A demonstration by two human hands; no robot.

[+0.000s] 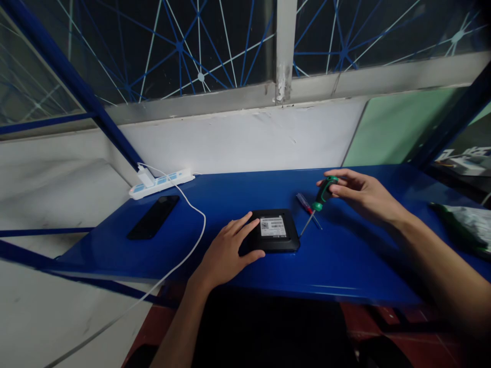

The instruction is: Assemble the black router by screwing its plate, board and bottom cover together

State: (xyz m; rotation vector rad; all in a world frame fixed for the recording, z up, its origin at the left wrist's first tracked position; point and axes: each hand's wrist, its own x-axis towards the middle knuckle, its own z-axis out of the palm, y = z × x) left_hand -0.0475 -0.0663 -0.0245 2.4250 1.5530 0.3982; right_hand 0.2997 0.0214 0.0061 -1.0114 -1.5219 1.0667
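Note:
A flat black electronic box (pixel 292 236) with a white printed label and a QR code lies on the blue table. My left hand (pixel 230 250) rests on the box's left side, fingers spread over its top and thumb along the near edge. Between the fingers and thumb of my right hand (pixel 356 191) is a green-and-black screwdriver (pixel 324 191), held tilted. Its tip reaches down to the right edge of the box, near the front corner; whether it touches is too small to tell. Behind its shaft lies a second screwdriver (pixel 304 203), with a clear purplish and red handle.
At the left of the table (pixel 356 266) lies a black phone (pixel 153 217). A white power strip (pixel 163 184) sits behind it, and a white cable (pixel 199 232) runs across the table and over its front edge. A green-and-silver bag (pixel 466 227) lies at the right.

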